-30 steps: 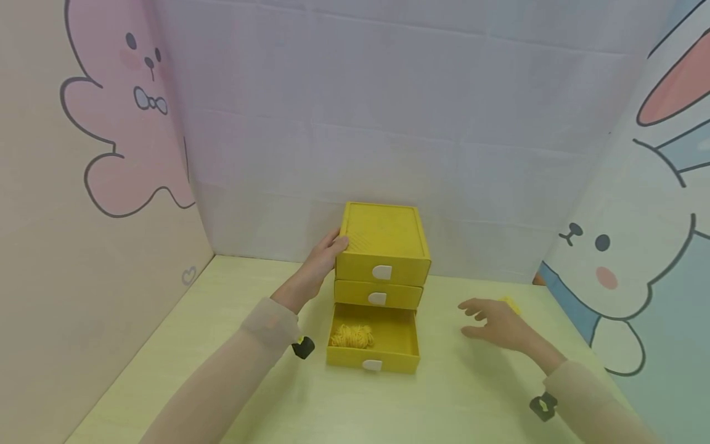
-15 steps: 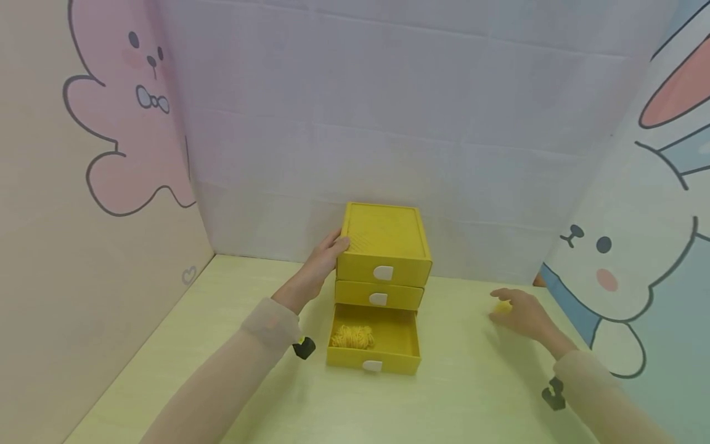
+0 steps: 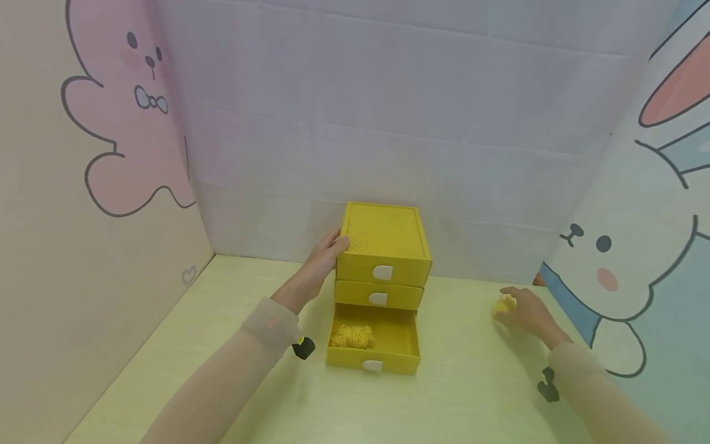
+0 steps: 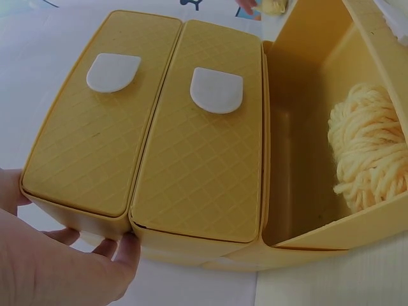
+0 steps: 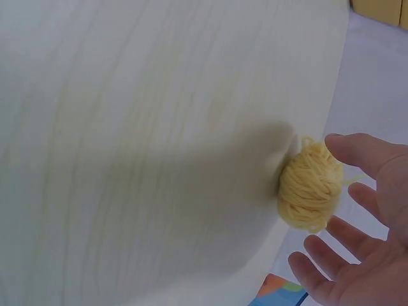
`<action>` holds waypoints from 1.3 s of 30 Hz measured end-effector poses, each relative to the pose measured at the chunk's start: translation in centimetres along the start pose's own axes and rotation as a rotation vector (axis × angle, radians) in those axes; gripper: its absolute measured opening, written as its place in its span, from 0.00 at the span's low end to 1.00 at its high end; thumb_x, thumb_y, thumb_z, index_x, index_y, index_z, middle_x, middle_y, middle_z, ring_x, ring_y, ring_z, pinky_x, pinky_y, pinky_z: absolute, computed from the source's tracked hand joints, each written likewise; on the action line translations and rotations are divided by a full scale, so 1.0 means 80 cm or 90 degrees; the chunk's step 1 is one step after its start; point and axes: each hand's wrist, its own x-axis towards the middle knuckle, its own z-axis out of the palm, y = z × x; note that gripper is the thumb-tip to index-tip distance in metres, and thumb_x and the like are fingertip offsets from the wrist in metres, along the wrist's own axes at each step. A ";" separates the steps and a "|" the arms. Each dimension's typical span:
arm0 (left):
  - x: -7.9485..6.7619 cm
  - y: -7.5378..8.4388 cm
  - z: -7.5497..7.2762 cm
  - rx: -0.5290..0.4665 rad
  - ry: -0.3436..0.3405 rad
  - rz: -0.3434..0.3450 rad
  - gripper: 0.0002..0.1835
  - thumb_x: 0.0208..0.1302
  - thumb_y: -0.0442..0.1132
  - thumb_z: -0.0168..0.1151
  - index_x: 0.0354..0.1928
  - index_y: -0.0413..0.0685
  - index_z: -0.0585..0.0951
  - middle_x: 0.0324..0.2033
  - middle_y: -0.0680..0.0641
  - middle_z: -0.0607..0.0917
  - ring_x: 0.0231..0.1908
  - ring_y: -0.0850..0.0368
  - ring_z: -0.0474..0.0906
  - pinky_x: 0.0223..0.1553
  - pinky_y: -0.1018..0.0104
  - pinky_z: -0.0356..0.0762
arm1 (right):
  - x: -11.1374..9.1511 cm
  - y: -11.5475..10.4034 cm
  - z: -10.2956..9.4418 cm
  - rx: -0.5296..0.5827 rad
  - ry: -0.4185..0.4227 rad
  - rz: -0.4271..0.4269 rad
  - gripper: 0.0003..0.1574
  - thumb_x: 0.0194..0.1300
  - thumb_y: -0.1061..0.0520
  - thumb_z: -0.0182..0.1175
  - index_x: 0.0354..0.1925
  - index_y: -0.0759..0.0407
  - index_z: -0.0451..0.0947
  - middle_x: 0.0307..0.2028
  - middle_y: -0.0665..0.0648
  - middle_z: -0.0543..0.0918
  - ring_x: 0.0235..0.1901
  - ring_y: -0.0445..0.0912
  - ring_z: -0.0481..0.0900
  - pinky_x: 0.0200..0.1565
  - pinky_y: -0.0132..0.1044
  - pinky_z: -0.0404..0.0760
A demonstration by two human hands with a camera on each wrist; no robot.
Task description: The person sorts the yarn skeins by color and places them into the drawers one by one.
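Observation:
A yellow mini drawer cabinet [image 3: 383, 231] stands near the back wall, its bottom drawer [image 3: 399, 333] pulled out. Inside that drawer, on the left, lies a bundle of yellow yarn [image 4: 370, 146]. My left hand [image 3: 313, 271] holds the cabinet's left upper edge, thumb on top, bent fingers [image 4: 127, 255] against the side. Over on the right, a small ball of yellow yarn [image 5: 311, 186] rests on the table. My right hand [image 3: 529, 311] is around it, thumb on one side and fingers spread on the other; the right wrist view shows no firm grip.
The two upper drawers [image 3: 379, 295] are closed, each with a white pull tab. A pale wooden table [image 3: 444, 394] carries everything. A white cloth wall [image 3: 388, 123] rises behind, and printed side panels [image 3: 621, 271] bound the left and right.
My right hand has moved right and away from me to the yarn ball, its thumb and fingers coming around it. The left hand and the cabinet have stayed still.

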 end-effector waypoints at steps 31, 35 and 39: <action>0.000 0.001 0.002 0.009 0.011 -0.015 0.39 0.83 0.60 0.49 0.87 0.63 0.48 0.85 0.50 0.50 0.84 0.44 0.45 0.81 0.40 0.49 | -0.004 -0.018 0.007 -0.013 -0.011 -0.030 0.31 0.58 0.51 0.78 0.52 0.71 0.83 0.43 0.69 0.87 0.39 0.59 0.80 0.43 0.56 0.79; 0.000 0.001 0.001 0.008 0.006 -0.014 0.39 0.83 0.60 0.49 0.87 0.63 0.48 0.85 0.49 0.49 0.84 0.44 0.45 0.81 0.39 0.48 | -0.009 -0.038 0.002 -0.007 -0.008 -0.072 0.30 0.58 0.53 0.79 0.51 0.71 0.84 0.46 0.70 0.87 0.44 0.64 0.84 0.49 0.63 0.81; -0.001 0.001 0.000 0.007 0.006 -0.017 0.39 0.83 0.60 0.49 0.87 0.63 0.47 0.85 0.48 0.50 0.83 0.43 0.46 0.81 0.37 0.47 | -0.011 -0.066 -0.005 0.003 -0.013 -0.112 0.29 0.59 0.54 0.79 0.52 0.71 0.83 0.48 0.71 0.87 0.48 0.68 0.84 0.53 0.67 0.81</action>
